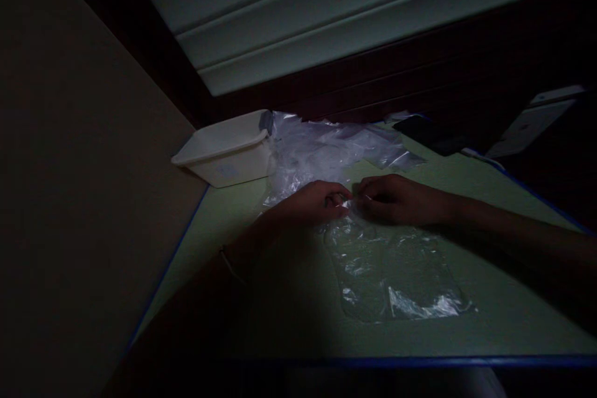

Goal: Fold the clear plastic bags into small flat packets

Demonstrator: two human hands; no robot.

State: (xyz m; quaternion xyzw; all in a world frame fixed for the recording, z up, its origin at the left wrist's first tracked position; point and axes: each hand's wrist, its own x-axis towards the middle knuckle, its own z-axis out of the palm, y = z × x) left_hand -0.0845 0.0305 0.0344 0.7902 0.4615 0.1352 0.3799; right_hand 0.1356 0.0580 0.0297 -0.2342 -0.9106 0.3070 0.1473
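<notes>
A clear plastic bag (396,273) lies flat on the green table (489,317) in dim light. Both of my hands meet at its far edge. My left hand (314,202) has its fingers curled and pinched on the bag's top edge. My right hand (396,199) is closed on the same edge, fingertips touching those of the left. What is inside the bag, if anything, I cannot make out.
A pile of clear plastic bags (326,149) lies behind the hands. A white plastic bin (228,149) stands at the far left corner. A dark flat object (429,132) and a pale device (536,119) sit at the back right. The table has blue edging.
</notes>
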